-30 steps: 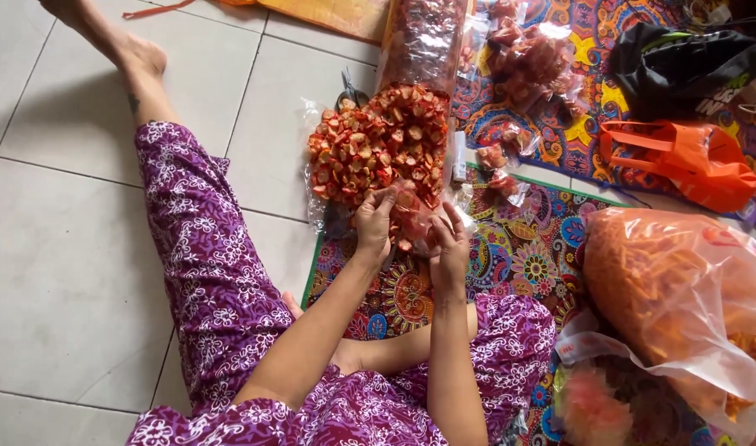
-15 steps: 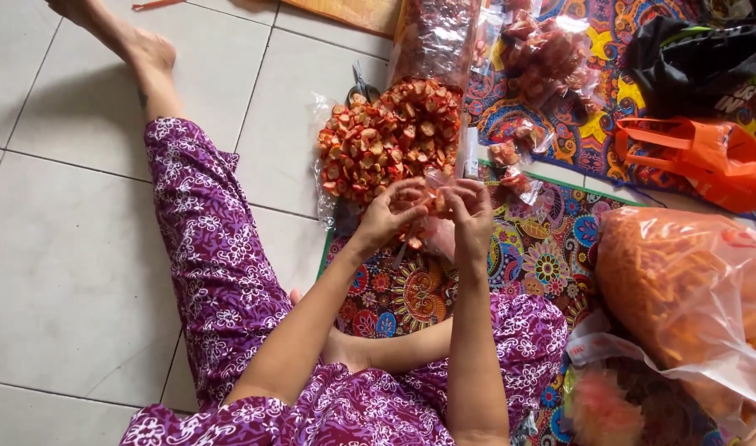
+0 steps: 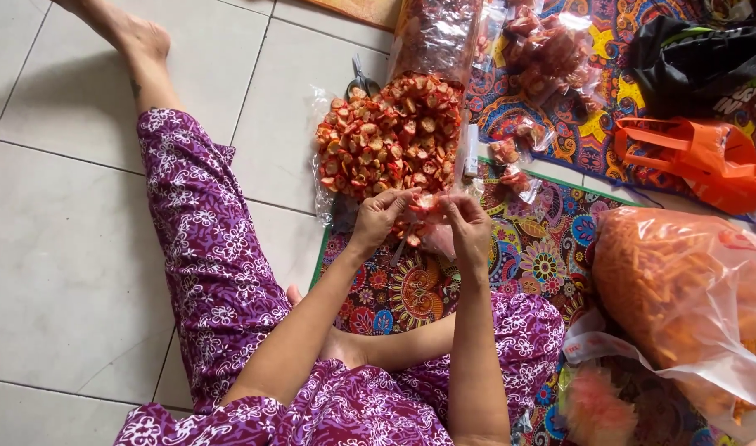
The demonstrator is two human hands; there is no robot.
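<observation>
Small clear snack bag (image 3: 427, 221) is pinched at its top between left hand (image 3: 380, 216) and right hand (image 3: 469, 227), just beside the snack pile (image 3: 390, 136).

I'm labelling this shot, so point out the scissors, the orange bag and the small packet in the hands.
scissors (image 3: 362, 83), head view, on the handles.
orange bag (image 3: 701, 157), head view, on its folded body.
small packet (image 3: 425, 218), head view, on the filled part between left hand (image 3: 379, 216) and right hand (image 3: 469, 227).

Pale tiled floor (image 3: 64, 248) under a bright patterned mat (image 3: 551, 248).
</observation>
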